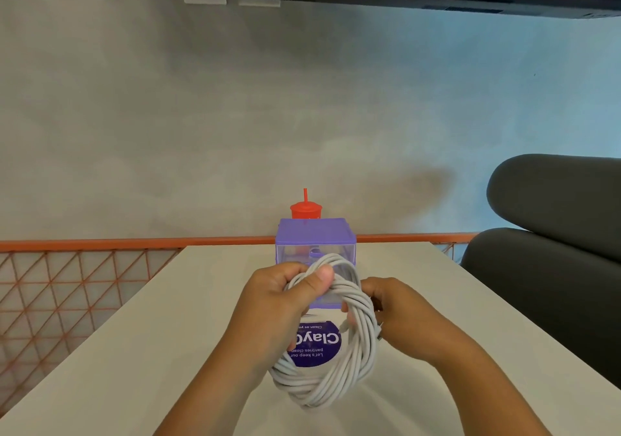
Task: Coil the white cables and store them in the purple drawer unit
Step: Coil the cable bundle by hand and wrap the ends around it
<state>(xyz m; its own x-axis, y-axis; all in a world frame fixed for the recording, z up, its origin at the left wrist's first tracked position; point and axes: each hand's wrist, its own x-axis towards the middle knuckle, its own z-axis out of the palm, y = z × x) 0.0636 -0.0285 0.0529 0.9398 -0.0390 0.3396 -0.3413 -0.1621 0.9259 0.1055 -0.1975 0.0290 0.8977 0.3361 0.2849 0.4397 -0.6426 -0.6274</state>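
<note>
White cable: wound into a thick multi-strand coil, held up off the bench, tilted toward me, directly in front of the purple drawer unit. Not in the unit yet.

Left grip: clamped on the top-left of the coil, thumb pressed over the strands, fingers curled round behind them.

Right grip: closed on the coil's right side, fingers wrapped in behind the strands. There's a small plug end near those fingers; I can't tell if I'm pinching it.

Through the coil's centre I see a round purple sticker with white print, flat on the bench.

The drawer unit sits at the far end of the bench; its lower part is hidden by the coil. A red cup with a straw is just behind it.

Orange mesh railing to the left and behind, dark chair to the right, grey wall beyond.
</note>
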